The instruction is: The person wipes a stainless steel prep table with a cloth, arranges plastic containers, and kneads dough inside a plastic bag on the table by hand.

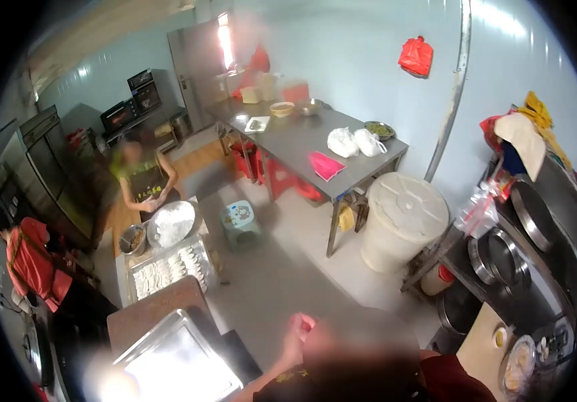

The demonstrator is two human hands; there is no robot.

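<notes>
My left hand [293,333] is raised at the lower middle, its fingers curled inward. What it holds, if anything, is hidden. Pinkish fingertips [309,322] touch it; they seem to belong to my right hand, the rest of which a blurred dark patch covers. Nearest on the left lies a shiny metal tray [184,362], glaring with light, beside a brown board [158,311]. Beyond it, another tray [209,273] bears rows of white shaped dough pieces [171,271]. A large metal bowl [191,216] with white powder and a smaller bowl [127,246] with brownish filling stand behind.
A co-worker [148,175] faces the dough tray, hands together. Another person in red [37,258] is at far left. A stool [238,214] stands mid-floor. Farther back are a long metal table [288,141] and a lidded white barrel [405,221]; shelves with round pans [496,258] line the right.
</notes>
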